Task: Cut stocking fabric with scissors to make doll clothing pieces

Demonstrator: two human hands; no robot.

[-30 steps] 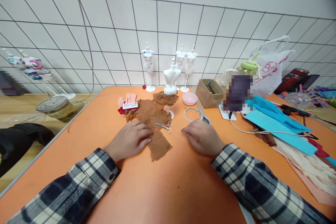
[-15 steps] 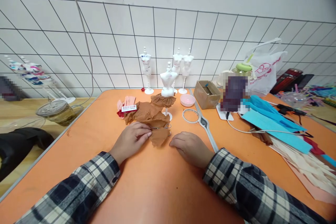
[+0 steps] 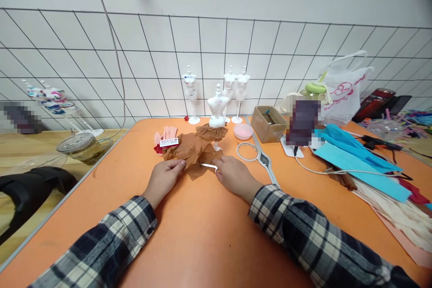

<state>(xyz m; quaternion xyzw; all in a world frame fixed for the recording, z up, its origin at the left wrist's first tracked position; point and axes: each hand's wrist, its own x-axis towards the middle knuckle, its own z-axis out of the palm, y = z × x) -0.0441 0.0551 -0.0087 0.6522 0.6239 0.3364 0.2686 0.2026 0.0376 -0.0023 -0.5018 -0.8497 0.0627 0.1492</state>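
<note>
Lying on the orange tabletop (image 3: 202, 234) between the two hands, the brown fabric (image 3: 193, 152) is bunching up in a crumpled heap, a little far of both hands. The left hand (image 3: 164, 176) is pinching the fabric's near left edge, thumb and fingers closed on it. The right hand (image 3: 233, 175) is resting just to the right of the heap with its fingers curled down over the handle end of the scissors (image 3: 208, 166). One silver blade is poking out leftward from under the fingertips and lying against the fabric's near edge. The handles are hiding under the fingers, so I cannot tell whether that hand is actually gripping them.

Just beyond the fabric, a small white dress form (image 3: 218, 107) is standing upright, wearing a ruffle (image 3: 212, 132) of the same brown cloth. Three more white forms (image 3: 229, 82) are standing farther back by the wire grid (image 3: 151, 63) on the wall. To the far left of the heap, pink cloth with a white label card (image 3: 168, 141) is touching it. To the right, a pink bowl (image 3: 243, 131), a white ring (image 3: 238, 151) and a cardboard box (image 3: 268, 122) are sitting near one another. Farther right, blue paper (image 3: 354, 153) is spreading over the tabletop. A lidded glass jar (image 3: 81, 147) is standing well off to the left. Nothing is lying between the hands and the fabric.
</note>
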